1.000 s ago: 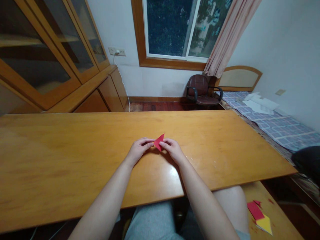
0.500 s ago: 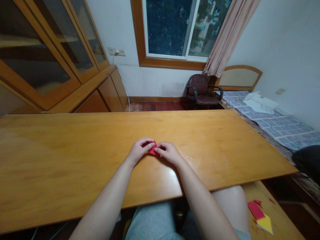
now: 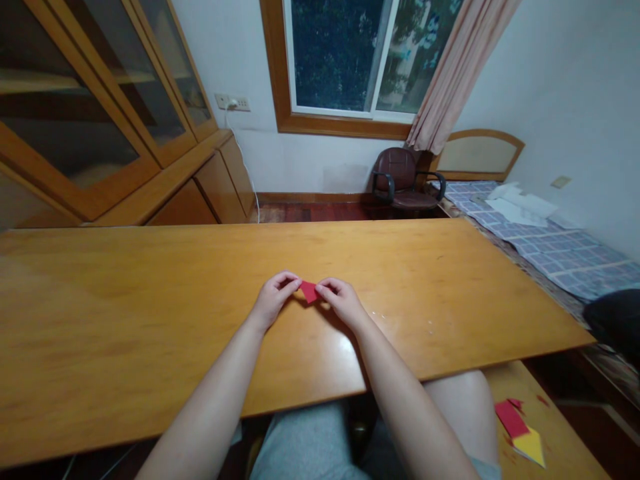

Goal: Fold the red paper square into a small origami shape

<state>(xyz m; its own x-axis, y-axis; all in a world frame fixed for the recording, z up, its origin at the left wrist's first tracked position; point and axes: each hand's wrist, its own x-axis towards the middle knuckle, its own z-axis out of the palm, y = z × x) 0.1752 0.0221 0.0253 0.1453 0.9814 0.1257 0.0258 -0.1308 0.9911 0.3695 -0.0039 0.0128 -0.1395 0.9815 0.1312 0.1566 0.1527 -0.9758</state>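
A small piece of folded red paper (image 3: 309,292) is stretched between my two hands, just over the wooden table (image 3: 165,320). My left hand (image 3: 276,297) pinches its left corner between thumb and fingers. At the opposite corner, my right hand (image 3: 341,300) grips the paper the same way. The paper's middle shows between the fingertips, with a point hanging down toward me. Its two outer corners are partly covered by my fingers.
On a wooden surface at my lower right lie red paper (image 3: 511,419) and yellow paper (image 3: 530,445), with red scraps around them. Tiny white bits (image 3: 431,327) dot the table right of my hands. A brown armchair (image 3: 403,179) stands beyond the far edge, beside a bed (image 3: 560,233).
My hands have moved slightly apart and the red paper has turned. Its point was up between my fingers before; now it is spread sideways, with a corner pointing down.
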